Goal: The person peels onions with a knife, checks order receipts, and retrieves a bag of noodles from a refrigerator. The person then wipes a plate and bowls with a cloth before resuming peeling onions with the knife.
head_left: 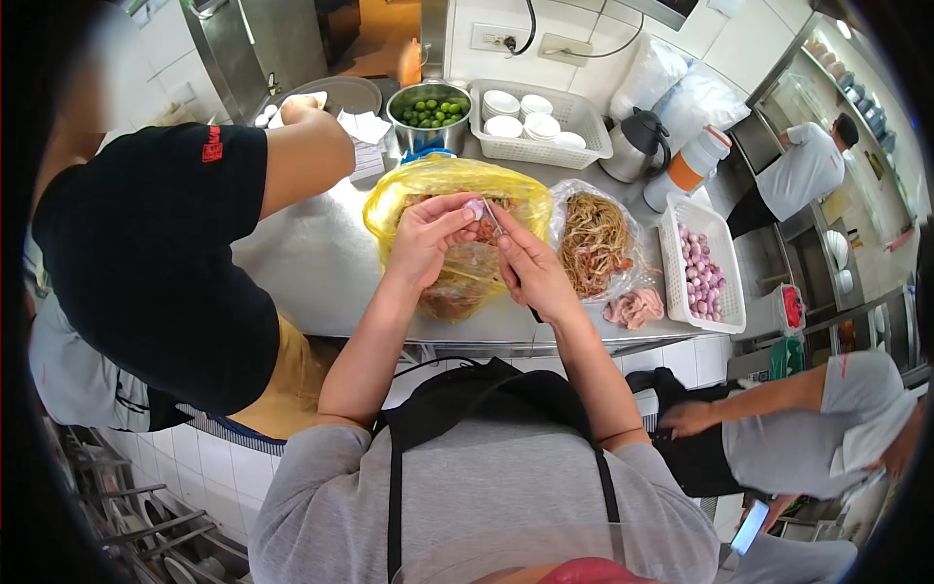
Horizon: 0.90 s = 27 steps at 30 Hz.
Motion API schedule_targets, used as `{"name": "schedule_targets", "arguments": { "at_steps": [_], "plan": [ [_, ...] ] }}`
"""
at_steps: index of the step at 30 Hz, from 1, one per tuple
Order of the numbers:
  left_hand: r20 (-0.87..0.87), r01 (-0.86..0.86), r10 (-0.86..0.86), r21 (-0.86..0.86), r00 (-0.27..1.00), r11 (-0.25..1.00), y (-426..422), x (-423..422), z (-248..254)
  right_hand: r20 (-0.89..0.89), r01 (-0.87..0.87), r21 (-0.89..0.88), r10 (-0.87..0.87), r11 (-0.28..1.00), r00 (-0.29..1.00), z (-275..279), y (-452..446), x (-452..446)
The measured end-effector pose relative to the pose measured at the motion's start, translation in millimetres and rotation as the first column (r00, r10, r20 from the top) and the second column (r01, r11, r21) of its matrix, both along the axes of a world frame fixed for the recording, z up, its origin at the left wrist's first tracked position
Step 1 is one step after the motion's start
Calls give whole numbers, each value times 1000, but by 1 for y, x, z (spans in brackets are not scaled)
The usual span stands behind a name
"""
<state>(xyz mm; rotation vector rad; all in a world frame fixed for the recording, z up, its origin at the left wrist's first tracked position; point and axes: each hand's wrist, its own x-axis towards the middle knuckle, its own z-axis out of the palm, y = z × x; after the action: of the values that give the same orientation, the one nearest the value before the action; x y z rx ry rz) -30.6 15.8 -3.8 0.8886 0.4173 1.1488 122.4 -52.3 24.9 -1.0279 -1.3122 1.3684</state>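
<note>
Between the fingertips of my left hand (435, 234) is a small purple-white shallot (475, 208), pinched at its side. My right hand (538, 273) is closed around a small knife (492, 217), its blade up against the shallot. Both hands are over an open yellow plastic bag (389, 200) that holds reddish peelings. Just right of it, a clear plastic bag holds a tangle of brown, stringy roots or stems (593, 243). Farther right, a white plastic basket (736, 307) contains many shallots (702, 275). A crumpled pink cloth (634, 309) lies near the table's front edge.
On the steel table (292, 263) stand a metal pot of green limes (431, 113), a white basket of small bowls (595, 146), a steel jug (637, 146) and an orange-white container (687, 167). A co-worker in black (165, 253) is close at left; another person (808, 419) stands behind right.
</note>
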Motion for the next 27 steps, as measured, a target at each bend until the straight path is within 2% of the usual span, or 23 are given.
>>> {"name": "schedule_targets", "arguments": {
  "at_steps": [6, 9, 12, 15, 18, 21, 24, 27],
  "plan": [
    [39, 17, -17, -1, 999, 1000, -1, -5, 3, -6, 53, -76, -53, 996, 999, 1, 7, 5],
    [131, 30, -19, -81, 991, 996, 1, -9, 0, -8, 31, -80, -32, 996, 999, 0, 11, 8],
    [222, 48, -16, -140, 975, 989, 1, -10, 5, 42, 64, 34, -66, 997, 997, 0, 9, -1],
    [231, 11, 19, -129, 973, 992, 3, -9, -1, 56, -18, 30, 16, 999, 998, -5, 12, -2],
    [219, -8, 27, -87, 975, 996, 4, -8, -5, 58, -62, -77, 67, 995, 996, -2, 15, -1],
    [157, -80, 81, -11, 984, 997, 1, -4, -2, -47, -94, -120, 89, 988, 995, 5, 11, -7],
    [41, -187, 184, 121, 982, 975, -2, 0, 2, -107, -87, -119, 75, 989, 991, 7, 11, -14],
    [10, -237, 240, 192, 971, 952, -5, 3, 5, -82, -102, -70, 96, 992, 992, 1, 12, -15]
  ]
}}
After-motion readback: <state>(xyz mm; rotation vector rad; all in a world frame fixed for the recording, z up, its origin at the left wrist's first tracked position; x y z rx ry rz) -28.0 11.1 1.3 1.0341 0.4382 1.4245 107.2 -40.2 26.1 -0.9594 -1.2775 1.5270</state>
